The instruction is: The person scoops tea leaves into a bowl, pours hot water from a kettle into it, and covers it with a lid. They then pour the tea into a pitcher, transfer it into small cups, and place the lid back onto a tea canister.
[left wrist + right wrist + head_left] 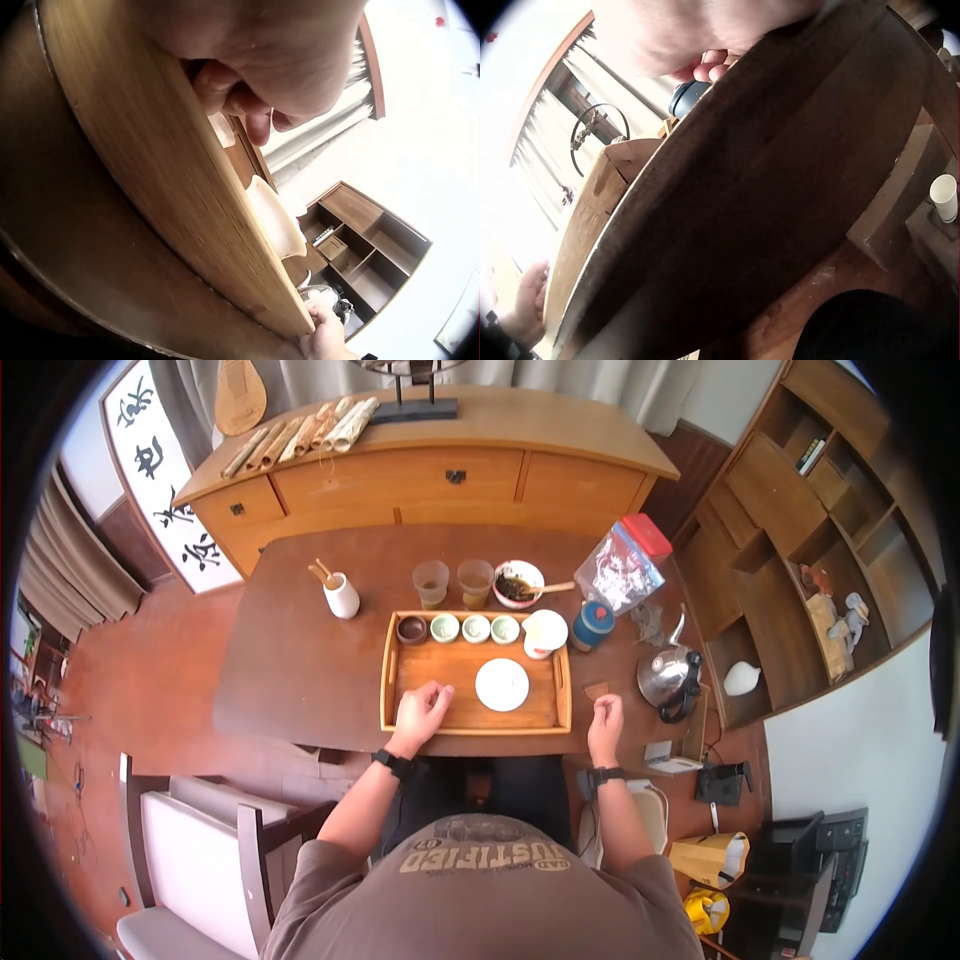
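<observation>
My left hand [422, 715] rests at the front left of a wooden tray [450, 731], its fingers loosely curled over the rim with nothing in them. Near the tray's middle sits a round white dish [502, 685]. Along the back stand a dark brown cup [411, 629], several pale green cups [476, 627] and a white pitcher [545, 633]. To the right of the tray, my right hand [606, 728] rests at the table's front edge, fingers loosely bent. A small flat brown piece [596, 690] lies right at its fingertips.
Behind the tray are two clear plastic cups [431, 583] and a bowl of dark tea leaves [518, 582] with a wooden scoop. A blue canister [592, 624], a plastic bag [620, 570] and a steel kettle [670, 678] stand right. A white vase [341, 598] holds wooden tools.
</observation>
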`<state>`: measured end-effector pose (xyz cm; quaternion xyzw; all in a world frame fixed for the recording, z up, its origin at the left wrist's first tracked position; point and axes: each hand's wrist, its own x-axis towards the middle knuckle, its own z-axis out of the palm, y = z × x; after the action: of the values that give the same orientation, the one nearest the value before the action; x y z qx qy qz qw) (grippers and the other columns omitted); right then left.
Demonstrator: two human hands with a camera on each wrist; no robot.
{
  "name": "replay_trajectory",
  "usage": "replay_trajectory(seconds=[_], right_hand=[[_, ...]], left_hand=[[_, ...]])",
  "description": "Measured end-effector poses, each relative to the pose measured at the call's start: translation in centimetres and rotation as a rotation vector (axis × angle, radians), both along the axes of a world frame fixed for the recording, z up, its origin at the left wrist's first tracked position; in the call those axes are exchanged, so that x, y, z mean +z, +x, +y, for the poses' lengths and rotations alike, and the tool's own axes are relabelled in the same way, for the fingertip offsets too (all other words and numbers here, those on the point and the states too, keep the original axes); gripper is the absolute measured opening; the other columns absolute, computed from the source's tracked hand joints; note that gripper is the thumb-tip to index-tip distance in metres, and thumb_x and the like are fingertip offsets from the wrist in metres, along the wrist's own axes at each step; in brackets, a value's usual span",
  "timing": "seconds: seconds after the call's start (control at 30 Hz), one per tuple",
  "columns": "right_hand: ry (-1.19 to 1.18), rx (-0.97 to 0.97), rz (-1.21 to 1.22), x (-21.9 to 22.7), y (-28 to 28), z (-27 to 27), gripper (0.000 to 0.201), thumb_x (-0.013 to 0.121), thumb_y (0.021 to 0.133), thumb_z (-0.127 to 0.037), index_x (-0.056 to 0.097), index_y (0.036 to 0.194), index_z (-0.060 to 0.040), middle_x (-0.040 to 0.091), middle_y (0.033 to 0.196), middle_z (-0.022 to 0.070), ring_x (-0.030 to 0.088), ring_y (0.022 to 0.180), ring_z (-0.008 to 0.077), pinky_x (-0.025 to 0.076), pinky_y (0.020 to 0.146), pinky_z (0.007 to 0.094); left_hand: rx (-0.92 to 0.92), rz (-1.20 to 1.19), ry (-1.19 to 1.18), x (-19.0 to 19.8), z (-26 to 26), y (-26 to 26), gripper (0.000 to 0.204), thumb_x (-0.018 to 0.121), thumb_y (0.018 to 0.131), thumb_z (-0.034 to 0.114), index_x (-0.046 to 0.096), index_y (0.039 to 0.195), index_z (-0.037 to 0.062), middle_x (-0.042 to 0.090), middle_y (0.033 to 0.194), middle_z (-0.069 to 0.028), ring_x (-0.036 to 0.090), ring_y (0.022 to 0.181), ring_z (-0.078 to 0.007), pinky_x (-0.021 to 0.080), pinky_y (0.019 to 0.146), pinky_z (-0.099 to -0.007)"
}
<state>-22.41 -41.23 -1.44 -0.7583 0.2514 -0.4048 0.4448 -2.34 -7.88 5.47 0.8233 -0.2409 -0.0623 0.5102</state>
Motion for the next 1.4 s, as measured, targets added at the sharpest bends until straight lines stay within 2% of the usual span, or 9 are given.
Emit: replay_trajectory(seconds=[0.1, 0.3, 0.37, 0.4, 0.67, 0.8, 0.87, 1.4], right_hand=[[-0.006, -0.008, 0.005, 0.2, -0.1, 0.1, 0.002, 0.059, 0.105, -0.004, 0.06, 0.103, -0.0025, 0.06, 0.09, 0.0064, 0.057, 0.08, 0.0168, 0.05, 0.076, 0.0327], [0.03, 0.019, 0.004, -1.1, -0.1, -0.5, 0.002, 0.058, 0.106, -0.003, 0.06, 0.106, -0.0017, 0.061, 0.093, 0.0051, 0.058, 0.084, 0.0151, 0.05, 0.078, 0.0311], [0.045, 0.013, 0.003, -1.0, -0.1, -0.4, 0.003, 0.059, 0.107, -0.004, 0.06, 0.107, -0.0016, 0.061, 0.095, 0.005, 0.058, 0.085, 0.0139, 0.05, 0.079, 0.0301], [0.067, 0.019, 0.015, -0.8, -0.3, -0.3, 0.003, 0.059, 0.108, -0.005, 0.06, 0.107, -0.0016, 0.061, 0.096, 0.0048, 0.058, 0.086, 0.0131, 0.05, 0.08, 0.0296], [0.119, 0.007, 0.034, -0.7, -0.2, -0.3, 0.007, 0.06, 0.109, -0.008, 0.062, 0.111, -0.0014, 0.064, 0.097, 0.0036, 0.06, 0.088, 0.0117, 0.051, 0.081, 0.0281], [0.138, -0.006, 0.076, 0.0, -0.1, -0.1, 0.011, 0.059, 0.11, -0.011, 0.063, 0.107, -0.0008, 0.065, 0.096, 0.0037, 0.06, 0.086, 0.0113, 0.051, 0.08, 0.0282], [0.134, -0.006, 0.088, 0.1, -0.2, 0.1, 0.013, 0.059, 0.111, -0.012, 0.063, 0.105, -0.0006, 0.066, 0.095, 0.004, 0.06, 0.086, 0.0112, 0.051, 0.079, 0.0285], [0.054, -0.001, 0.053, 0.7, 0.1, 0.3, 0.015, 0.061, 0.108, -0.01, 0.063, 0.098, 0.0008, 0.064, 0.089, 0.0054, 0.058, 0.079, 0.0127, 0.049, 0.073, 0.0296]], left_hand=[[0.008, -0.018, -0.018, -0.9, 0.0, 0.2, 0.041, 0.07, 0.105, 0.035, 0.07, 0.084, 0.0002, 0.059, 0.061, -0.0165, 0.056, 0.052, -0.03, 0.044, 0.054, -0.0427], [0.016, 0.024, -0.027, -1.2, 0.1, 0.1, 0.037, 0.071, 0.105, 0.033, 0.072, 0.088, -0.0009, 0.056, 0.059, -0.0149, 0.052, 0.05, -0.0231, 0.042, 0.053, -0.0399], [-0.001, 0.03, 0.0, -1.1, 0.1, 0.2, 0.035, 0.069, 0.108, 0.026, 0.072, 0.089, -0.003, 0.056, 0.06, -0.0038, 0.046, 0.058, -0.0072, 0.039, 0.054, -0.0316], [-0.006, 0.017, -0.005, -1.0, 0.0, 0.2, 0.034, 0.069, 0.108, 0.025, 0.072, 0.088, -0.003, 0.054, 0.059, -0.0026, 0.044, 0.057, -0.0067, 0.038, 0.053, -0.0312], [-0.01, 0.052, -0.009, -0.6, -0.1, 0.1, 0.033, 0.069, 0.107, 0.023, 0.071, 0.088, -0.0038, 0.052, 0.058, -0.0019, 0.041, 0.057, -0.0061, 0.036, 0.053, -0.0311], [-0.003, 0.062, -0.037, -1.1, -0.1, 0.3, 0.032, 0.069, 0.107, 0.022, 0.071, 0.088, -0.0038, 0.052, 0.058, -0.0019, 0.041, 0.057, -0.0061, 0.036, 0.053, -0.0309], [0.001, 0.044, -0.017, -1.1, 0.0, 0.3, 0.034, 0.072, 0.104, 0.029, 0.073, 0.088, -0.0005, 0.052, 0.057, -0.0122, 0.046, 0.049, -0.0183, 0.04, 0.052, -0.0374], [0.006, 0.034, -0.025, -1.0, -0.1, 0.2, 0.032, 0.072, 0.104, 0.027, 0.072, 0.087, -0.0007, 0.052, 0.057, -0.0122, 0.047, 0.049, -0.0195, 0.041, 0.052, -0.0376]])
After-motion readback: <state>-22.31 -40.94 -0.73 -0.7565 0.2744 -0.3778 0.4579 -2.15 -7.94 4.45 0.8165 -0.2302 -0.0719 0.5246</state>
